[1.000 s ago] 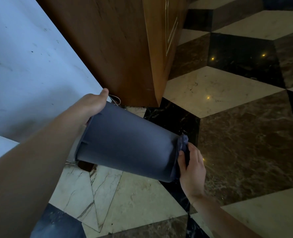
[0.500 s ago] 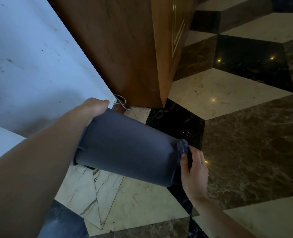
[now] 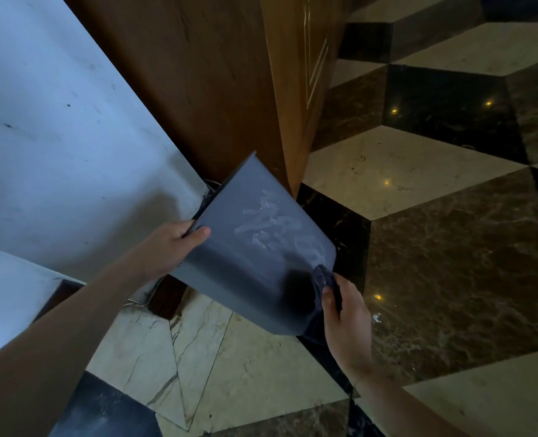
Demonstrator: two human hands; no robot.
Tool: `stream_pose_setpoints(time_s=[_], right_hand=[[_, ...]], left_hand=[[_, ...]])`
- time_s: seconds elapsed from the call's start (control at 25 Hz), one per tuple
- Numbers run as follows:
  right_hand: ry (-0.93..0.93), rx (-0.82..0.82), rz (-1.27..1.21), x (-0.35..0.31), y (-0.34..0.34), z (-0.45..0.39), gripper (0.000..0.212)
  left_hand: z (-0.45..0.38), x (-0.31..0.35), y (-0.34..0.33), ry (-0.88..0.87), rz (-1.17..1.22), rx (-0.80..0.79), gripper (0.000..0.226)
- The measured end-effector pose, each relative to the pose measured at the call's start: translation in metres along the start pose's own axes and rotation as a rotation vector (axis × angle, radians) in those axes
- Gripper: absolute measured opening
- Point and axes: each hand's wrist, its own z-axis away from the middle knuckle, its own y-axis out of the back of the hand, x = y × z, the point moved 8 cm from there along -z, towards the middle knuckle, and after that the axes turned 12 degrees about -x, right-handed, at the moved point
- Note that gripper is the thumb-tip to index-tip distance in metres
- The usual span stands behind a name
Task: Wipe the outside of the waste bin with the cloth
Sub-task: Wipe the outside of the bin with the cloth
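Note:
A dark grey plastic waste bin (image 3: pixel 248 247) is held tilted above the floor, its flat side facing up and showing pale wet smears. My left hand (image 3: pixel 170 244) grips the bin's rim at its left edge, thumb on the outer face. My right hand (image 3: pixel 346 313) presses a dark blue cloth (image 3: pixel 323 280) against the bin's lower right corner near the base. Most of the cloth is hidden between my fingers and the bin.
A wooden cabinet (image 3: pixel 230 74) stands just behind the bin, with a white wall (image 3: pixel 56 137) to the left. Loose wires (image 3: pixel 212 184) lie at the wall's foot. A glossy patterned marble floor (image 3: pixel 435 231) spreads right and below.
The bin has been turned and tipped so a flat smeared side now faces up. My left hand shifted its hold on the rim. My right hand with the cloth stays at the base end.

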Motion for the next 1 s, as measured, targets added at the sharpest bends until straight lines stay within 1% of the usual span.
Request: stream_pose_setpoints(time_s=[0.04,0.08,0.16,0.24,0.32,0.4,0.44,0.52,0.6,0.68,0.76,0.84,0.92,1.0], right_hand=[[0.000,0.000,0.006,0.001,-0.002,0.002,0.032],[-0.002,-0.005,0.008,0.002,-0.003,0.002,0.032],[-0.010,-0.028,0.009,0.003,-0.005,0.005,0.032],[-0.021,-0.024,0.000,0.000,-0.004,0.007,0.031],[-0.014,0.050,-0.037,-0.014,0.002,0.011,0.028],[0.057,0.139,-0.084,-0.045,0.007,0.016,0.025],[0.105,0.149,-0.110,-0.063,0.004,0.019,0.024],[0.190,0.108,-0.155,-0.100,-0.009,0.023,0.027],[0.258,0.055,-0.161,-0.130,-0.024,0.026,0.034],[0.295,-0.052,-0.090,-0.150,-0.041,0.024,0.043],[0.316,-0.163,0.068,-0.158,-0.055,0.021,0.051],[0.339,-0.206,0.211,-0.158,-0.060,0.017,0.057],[0.308,-0.208,0.205,-0.154,-0.055,0.007,0.061],[0.263,-0.221,0.164,-0.149,-0.052,-0.007,0.059]], left_hand=[[0.001,-0.002,-0.001,0.005,0.052,0.002,0.022],[0.001,-0.003,0.000,0.014,0.094,0.014,0.021],[0.000,-0.004,-0.002,0.028,0.146,0.039,0.025],[0.002,0.003,-0.010,0.000,0.142,0.094,0.034],[0.007,0.015,-0.019,-0.053,0.065,0.178,0.044],[0.012,0.022,-0.028,-0.099,0.054,0.219,0.054],[0.013,0.025,-0.033,-0.118,0.070,0.225,0.056],[0.015,0.029,-0.039,-0.134,0.076,0.268,0.052],[0.018,0.034,-0.048,-0.149,0.116,0.303,0.042],[0.022,0.033,-0.055,-0.148,0.213,0.319,0.038],[0.028,0.025,-0.054,-0.149,0.243,0.357,0.040],[0.037,0.020,-0.054,-0.145,0.283,0.364,0.038],[0.045,0.022,-0.056,-0.160,0.252,0.364,0.038],[0.052,0.025,-0.058,-0.182,0.156,0.389,0.043]])
